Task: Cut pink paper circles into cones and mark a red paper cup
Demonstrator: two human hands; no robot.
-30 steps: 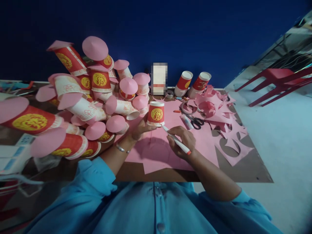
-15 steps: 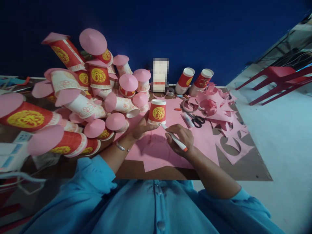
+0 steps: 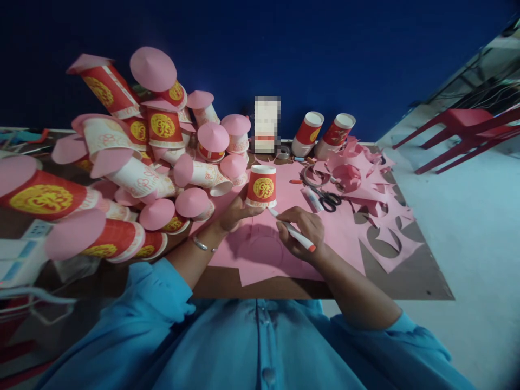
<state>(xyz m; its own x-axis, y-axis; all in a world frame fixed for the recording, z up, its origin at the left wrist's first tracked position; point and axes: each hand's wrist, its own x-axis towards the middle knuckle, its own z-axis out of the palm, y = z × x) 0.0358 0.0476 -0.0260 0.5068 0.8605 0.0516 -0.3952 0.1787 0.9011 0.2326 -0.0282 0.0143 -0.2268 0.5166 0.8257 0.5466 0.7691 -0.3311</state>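
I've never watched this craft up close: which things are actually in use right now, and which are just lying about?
In use:
left hand steadying the upturned cup
right hand holding the pen
pink sheet beneath

Lying about:
scissors
pile of capped cups
pink offcuts
two cups by the wall

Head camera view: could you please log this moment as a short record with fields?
left hand: left hand steadies the upside-down paper cup
right hand: right hand grips a pen, tip at the cup's rim
surface: pink paper sheet on the table
nearby: scissors; pile of pink-capped cups; pink offcuts
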